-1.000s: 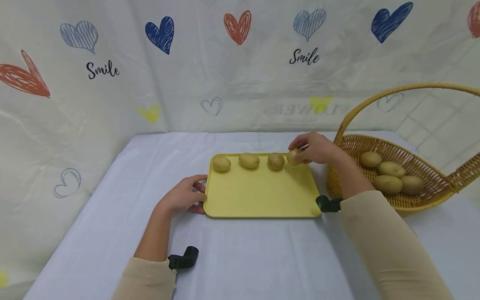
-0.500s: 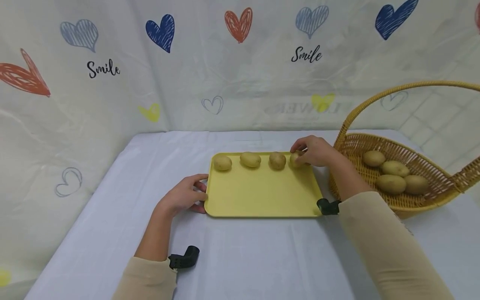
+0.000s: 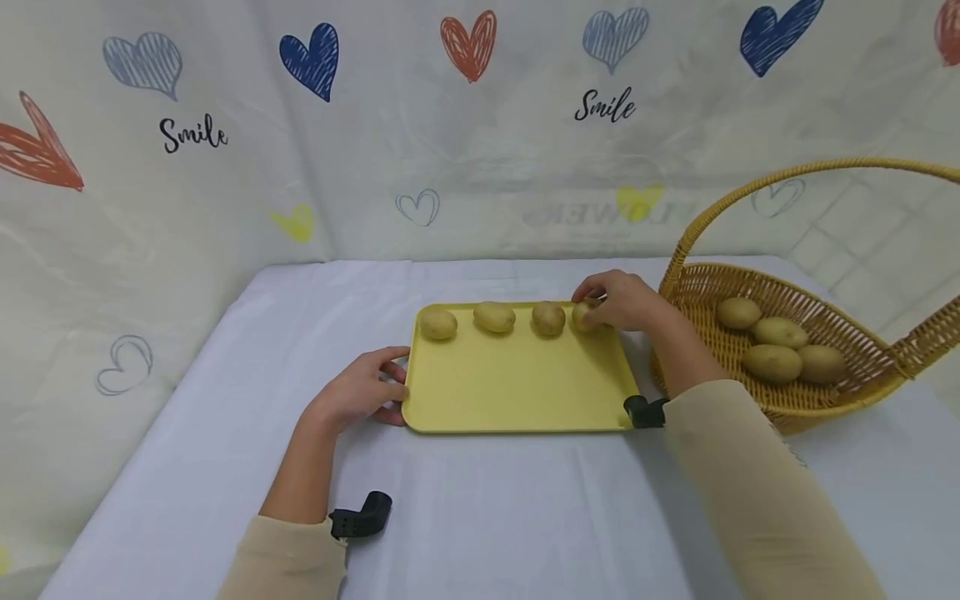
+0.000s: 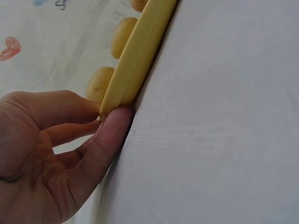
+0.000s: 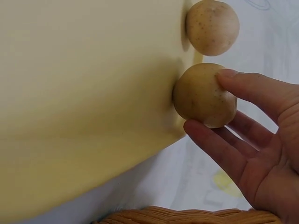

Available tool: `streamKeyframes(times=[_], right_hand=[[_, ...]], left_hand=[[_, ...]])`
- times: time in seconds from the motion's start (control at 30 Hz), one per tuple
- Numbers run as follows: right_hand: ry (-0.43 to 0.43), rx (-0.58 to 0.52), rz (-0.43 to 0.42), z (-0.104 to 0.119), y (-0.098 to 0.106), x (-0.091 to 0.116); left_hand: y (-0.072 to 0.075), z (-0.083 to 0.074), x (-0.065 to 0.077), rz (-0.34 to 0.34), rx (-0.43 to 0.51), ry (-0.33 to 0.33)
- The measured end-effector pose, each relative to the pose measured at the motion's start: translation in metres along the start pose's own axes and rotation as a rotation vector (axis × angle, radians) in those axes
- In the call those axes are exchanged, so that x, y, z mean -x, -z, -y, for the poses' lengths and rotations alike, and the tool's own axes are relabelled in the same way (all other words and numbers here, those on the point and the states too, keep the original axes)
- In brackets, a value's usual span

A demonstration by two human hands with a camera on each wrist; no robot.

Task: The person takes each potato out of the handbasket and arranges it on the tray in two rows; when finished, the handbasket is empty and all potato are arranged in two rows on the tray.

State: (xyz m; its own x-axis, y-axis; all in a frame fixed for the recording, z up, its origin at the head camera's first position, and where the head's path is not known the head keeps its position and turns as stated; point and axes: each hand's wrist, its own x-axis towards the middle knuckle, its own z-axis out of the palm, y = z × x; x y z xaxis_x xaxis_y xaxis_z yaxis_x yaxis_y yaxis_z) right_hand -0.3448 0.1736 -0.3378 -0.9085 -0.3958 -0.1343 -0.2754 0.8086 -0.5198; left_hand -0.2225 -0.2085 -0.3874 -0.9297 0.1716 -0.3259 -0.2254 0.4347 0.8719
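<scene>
A yellow tray [image 3: 517,383] lies on the white-covered table, with a row of potatoes along its far edge. At the row's right end, my right hand [image 3: 626,302] pinches a potato [image 5: 203,95] between thumb and fingers, low over the tray's far right corner. Beside it sits another potato [image 3: 548,318], then a longer potato [image 3: 494,317] and the leftmost potato [image 3: 438,324]. My left hand [image 3: 360,389] grips the tray's left edge. In the left wrist view its thumb [image 4: 114,128] presses the outer side while a finger meets the rim.
A wicker basket [image 3: 862,333] with a tall arched handle stands right of the tray, close to my right forearm. Several potatoes [image 3: 772,364] lie in it. Behind the table hangs a white sheet [image 3: 480,133] printed with hearts.
The right hand's potato has come slightly lower at the tray's far right corner. The left hand stays on the tray edge; the head view has shifted slightly.
</scene>
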Motion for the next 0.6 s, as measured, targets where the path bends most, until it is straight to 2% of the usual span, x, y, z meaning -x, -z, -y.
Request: streamKeyframes(times=[0.6], right_hand=[[-0.041, 0.009, 0.032, 0.0057, 0.0017, -0.0011]], left_hand=[[0.0006, 0.0021, -0.0025, -0.009, -0.011, 0.013]])
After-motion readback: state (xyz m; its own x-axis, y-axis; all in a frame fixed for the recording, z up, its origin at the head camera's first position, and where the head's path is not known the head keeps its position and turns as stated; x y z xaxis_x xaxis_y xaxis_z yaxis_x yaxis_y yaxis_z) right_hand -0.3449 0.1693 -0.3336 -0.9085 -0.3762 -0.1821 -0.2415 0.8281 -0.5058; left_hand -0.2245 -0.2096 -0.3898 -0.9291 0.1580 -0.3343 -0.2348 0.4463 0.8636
